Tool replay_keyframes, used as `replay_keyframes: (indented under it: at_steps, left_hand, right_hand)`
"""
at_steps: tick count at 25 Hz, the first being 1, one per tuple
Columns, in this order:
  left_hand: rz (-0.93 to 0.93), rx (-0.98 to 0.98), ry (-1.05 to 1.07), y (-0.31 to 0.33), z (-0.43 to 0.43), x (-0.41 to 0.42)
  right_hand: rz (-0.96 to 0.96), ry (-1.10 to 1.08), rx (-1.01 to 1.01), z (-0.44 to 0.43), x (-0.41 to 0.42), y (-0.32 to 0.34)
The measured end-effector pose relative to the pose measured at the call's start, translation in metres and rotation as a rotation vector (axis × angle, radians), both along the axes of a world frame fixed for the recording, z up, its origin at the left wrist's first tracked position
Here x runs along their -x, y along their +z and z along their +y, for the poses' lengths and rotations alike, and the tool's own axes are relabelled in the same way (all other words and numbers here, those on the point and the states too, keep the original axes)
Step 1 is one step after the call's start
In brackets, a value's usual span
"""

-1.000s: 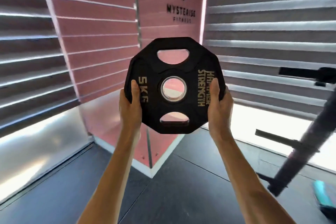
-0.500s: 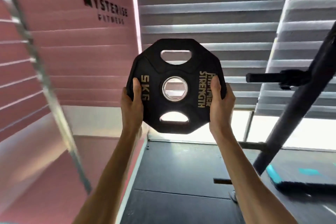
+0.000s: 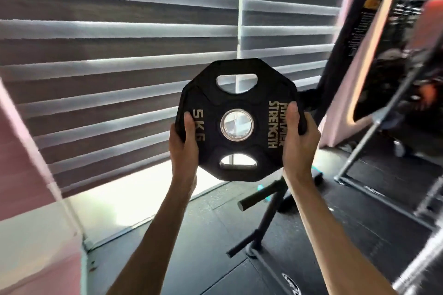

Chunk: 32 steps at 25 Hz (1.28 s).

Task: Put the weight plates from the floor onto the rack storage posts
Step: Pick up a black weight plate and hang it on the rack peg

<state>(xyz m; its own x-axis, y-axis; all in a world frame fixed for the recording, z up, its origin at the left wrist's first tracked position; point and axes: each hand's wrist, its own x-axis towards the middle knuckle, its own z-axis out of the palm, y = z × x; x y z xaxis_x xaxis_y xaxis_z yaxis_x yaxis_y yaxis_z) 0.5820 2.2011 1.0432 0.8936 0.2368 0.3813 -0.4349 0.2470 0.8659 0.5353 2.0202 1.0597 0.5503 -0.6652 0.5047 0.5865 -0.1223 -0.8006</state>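
Hands clamped at opposite edges, left hand and right hand, holding black octagonal rubber weight plate upright at chest height, steel-ringed centre hole facing forward, apparently for threading onto black steel storage post below.

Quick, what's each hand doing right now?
Left hand: closed on the weight plate's left edge.
Right hand: closed on its right edge.
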Motion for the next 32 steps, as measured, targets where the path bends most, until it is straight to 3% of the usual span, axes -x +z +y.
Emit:
replay_keyframes:
  at_steps: [5,11,22,32]
  left_hand:
    - [0.036,-0.079,-0.276,-0.01,-0.024,-0.082]
    - [0.046,-0.132,-0.454,-0.021,-0.079,-0.152]
    - [-0.002,-0.029,-0.418,-0.029,-0.129,-0.211]
    - [-0.029,-0.046,-0.647,-0.048,-0.141,-0.243]
  right_hand:
    - [0.0,-0.299,-0.065,-0.006,-0.034,-0.014]
    - [-0.044,-0.415,-0.089,-0.038,-0.07,-0.027]
    - [-0.088,-0.618,-0.064,-0.047,-0.117,-0.035]
    - [-0.036,-0.879,0.044,-0.029,-0.13,-0.049]
